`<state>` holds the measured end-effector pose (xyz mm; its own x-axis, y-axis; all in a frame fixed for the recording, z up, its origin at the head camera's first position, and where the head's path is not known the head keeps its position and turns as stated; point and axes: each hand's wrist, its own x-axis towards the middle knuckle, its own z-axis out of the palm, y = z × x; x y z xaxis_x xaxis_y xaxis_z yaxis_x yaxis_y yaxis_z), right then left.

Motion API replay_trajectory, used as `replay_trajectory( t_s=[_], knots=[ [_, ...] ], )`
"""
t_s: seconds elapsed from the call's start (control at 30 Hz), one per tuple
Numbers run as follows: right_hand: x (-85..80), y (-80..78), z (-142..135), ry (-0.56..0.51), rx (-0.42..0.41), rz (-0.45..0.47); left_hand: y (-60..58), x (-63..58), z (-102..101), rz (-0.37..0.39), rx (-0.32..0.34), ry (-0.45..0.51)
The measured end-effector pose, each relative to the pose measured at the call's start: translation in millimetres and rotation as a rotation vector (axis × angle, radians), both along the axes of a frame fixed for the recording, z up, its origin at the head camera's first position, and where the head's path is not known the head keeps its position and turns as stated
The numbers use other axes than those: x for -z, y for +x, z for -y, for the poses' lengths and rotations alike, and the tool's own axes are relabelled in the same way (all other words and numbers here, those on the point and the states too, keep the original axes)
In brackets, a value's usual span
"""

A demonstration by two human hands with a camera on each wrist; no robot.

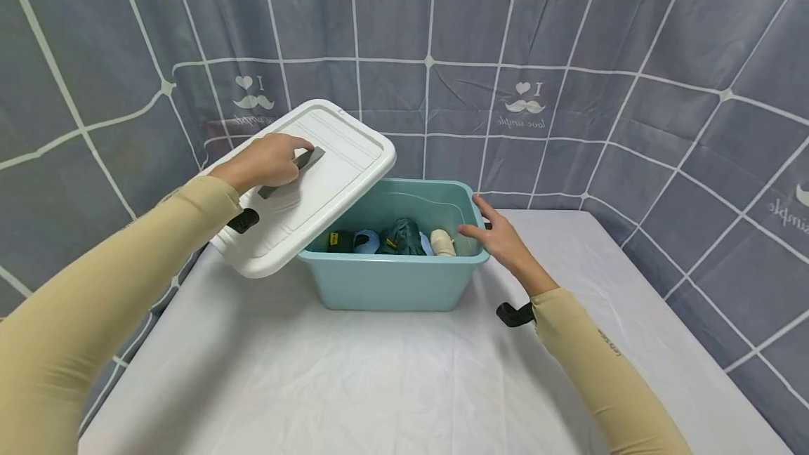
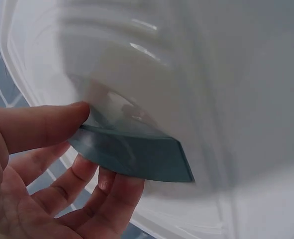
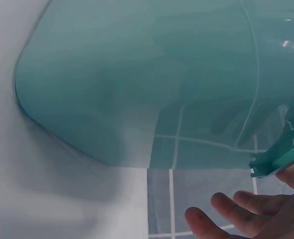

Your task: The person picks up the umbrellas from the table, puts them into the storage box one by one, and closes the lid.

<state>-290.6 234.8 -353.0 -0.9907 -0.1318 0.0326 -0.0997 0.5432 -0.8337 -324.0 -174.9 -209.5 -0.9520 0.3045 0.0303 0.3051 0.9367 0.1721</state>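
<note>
My left hand (image 1: 268, 160) grips the grey-blue handle (image 2: 137, 157) of a white lid (image 1: 335, 153), thumb on one face and fingers on the other. The lid hangs tilted over the left end of a teal storage bin (image 1: 392, 283), leaving much of the bin uncovered. At the bin's right end, my right hand (image 1: 502, 234) touches the rim with fairly straight fingers; its thumb reaches over the inside. The right wrist view has several loosely extended fingers (image 3: 251, 209) beside the rim. Inside the bin lie a dark green bundle (image 1: 406, 236) and a beige roll (image 1: 442, 243).
Also in the bin are a light blue item (image 1: 366, 241) and a dark item with a yellow label (image 1: 341, 242). The bin stands on a white-covered table (image 1: 379, 385). Grey curtains (image 1: 392, 20) with white grid lines enclose the back and sides.
</note>
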Motion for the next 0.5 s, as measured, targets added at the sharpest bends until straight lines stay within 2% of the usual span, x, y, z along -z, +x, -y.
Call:
replay_trajectory(
  t_s=[0.5],
  knots=[
    [3.2, -3.3, -0.7, 0.008, -0.005, -0.028, -7.4, 7.1, -57.8, 0.032, 0.172, -0.064]
  ],
)
